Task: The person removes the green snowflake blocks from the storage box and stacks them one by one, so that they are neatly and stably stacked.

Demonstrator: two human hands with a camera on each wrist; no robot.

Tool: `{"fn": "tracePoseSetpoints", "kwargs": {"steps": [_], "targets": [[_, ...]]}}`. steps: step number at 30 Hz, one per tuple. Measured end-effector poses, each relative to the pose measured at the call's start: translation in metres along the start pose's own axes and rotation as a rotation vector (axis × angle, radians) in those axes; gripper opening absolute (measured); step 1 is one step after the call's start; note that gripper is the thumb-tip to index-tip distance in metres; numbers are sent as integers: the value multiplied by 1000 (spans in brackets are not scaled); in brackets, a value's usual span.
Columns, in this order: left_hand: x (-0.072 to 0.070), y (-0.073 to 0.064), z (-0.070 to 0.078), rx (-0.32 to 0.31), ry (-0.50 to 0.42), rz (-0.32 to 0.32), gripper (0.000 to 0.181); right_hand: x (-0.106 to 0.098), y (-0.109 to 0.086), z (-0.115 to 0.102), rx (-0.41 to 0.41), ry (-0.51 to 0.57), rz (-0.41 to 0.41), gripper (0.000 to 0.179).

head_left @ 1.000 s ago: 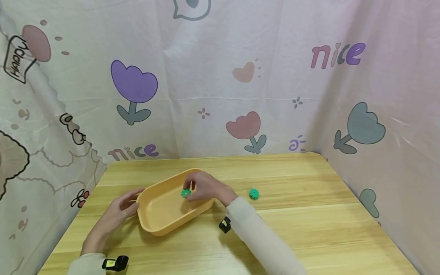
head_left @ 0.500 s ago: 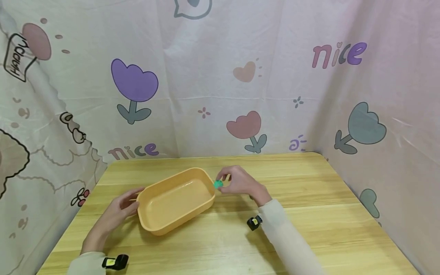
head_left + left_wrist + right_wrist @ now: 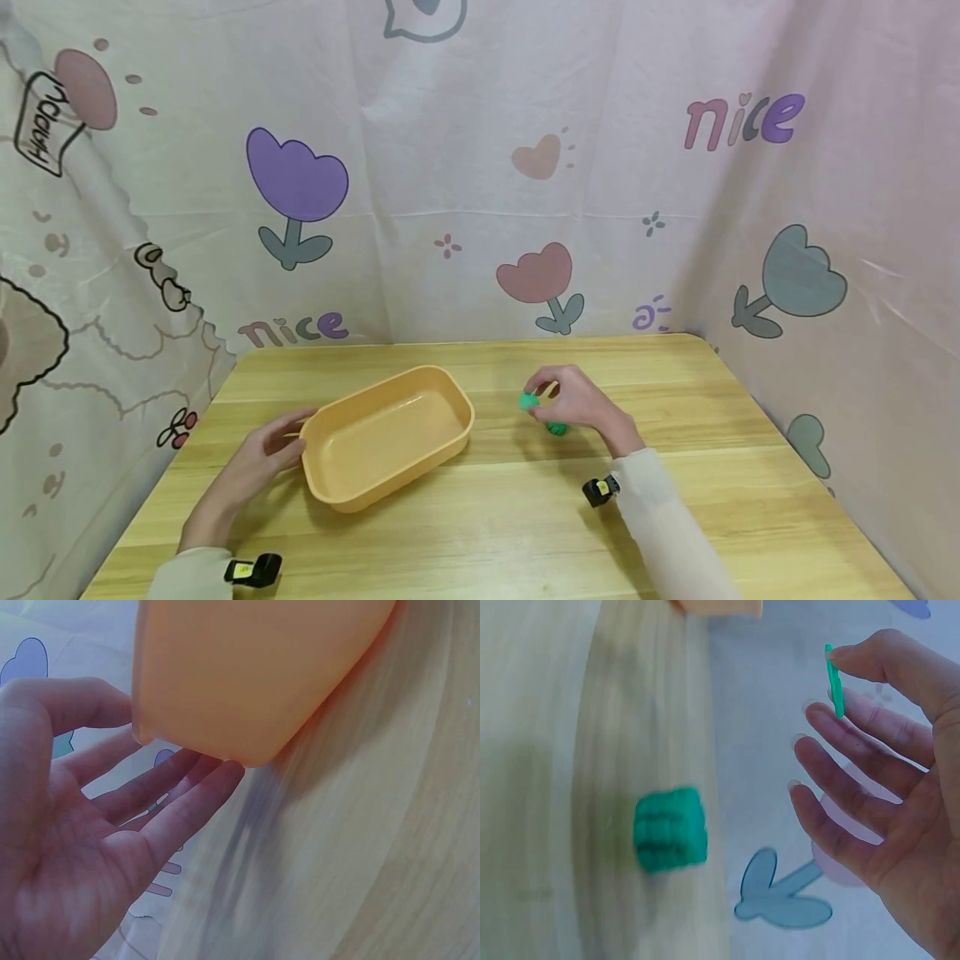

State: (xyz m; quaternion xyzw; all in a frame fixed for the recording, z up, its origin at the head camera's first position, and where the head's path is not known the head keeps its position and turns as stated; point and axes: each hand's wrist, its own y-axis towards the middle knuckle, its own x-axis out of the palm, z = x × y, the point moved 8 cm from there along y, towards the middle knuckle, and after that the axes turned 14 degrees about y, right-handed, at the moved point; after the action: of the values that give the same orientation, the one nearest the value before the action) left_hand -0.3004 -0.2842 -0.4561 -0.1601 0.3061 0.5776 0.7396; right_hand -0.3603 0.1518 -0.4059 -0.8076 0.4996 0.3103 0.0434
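Note:
My left hand (image 3: 251,465) rests its thumb and fingertips against the outside of the left end of the yellow plastic basin (image 3: 322,492). In the left wrist view, the fingers (image 3: 191,806) lie fairly straight along the basin wall (image 3: 225,682). To the right of the basin, my right hand (image 3: 581,400) pinches a thin green disc (image 3: 528,401) above the table. That disc is edge-on in the right wrist view, between thumb and forefinger. Below the right hand, a short green stack of notched discs (image 3: 671,829) stands on the table, partly hidden in the head view (image 3: 557,428).
The wooden table (image 3: 480,533) extends to the right of the basin and in front of it. A printed cloth (image 3: 427,292) hangs behind the table and along both sides. Each wrist carries a small black camera (image 3: 600,491).
My right hand has moved right, out from over the basin to near the green stack, still pinching the green disc. The left hand stays at the basin's left end.

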Motion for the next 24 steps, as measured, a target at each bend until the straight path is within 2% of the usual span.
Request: {"fn": "tracePoseSetpoints", "kwargs": {"steps": [10, 19, 24], "targets": [[0, 0, -1, -5, 2, 3, 51, -12, -19, 26, 36, 13, 4, 21], [0, 0, 0, 2, -15, -3, 51, -14, -29, 51, 143, 102, 22, 23], [0, 0, 0, 0, -14, 1, 51, -13, -33, 58, 170, 127, 20, 23]]}}
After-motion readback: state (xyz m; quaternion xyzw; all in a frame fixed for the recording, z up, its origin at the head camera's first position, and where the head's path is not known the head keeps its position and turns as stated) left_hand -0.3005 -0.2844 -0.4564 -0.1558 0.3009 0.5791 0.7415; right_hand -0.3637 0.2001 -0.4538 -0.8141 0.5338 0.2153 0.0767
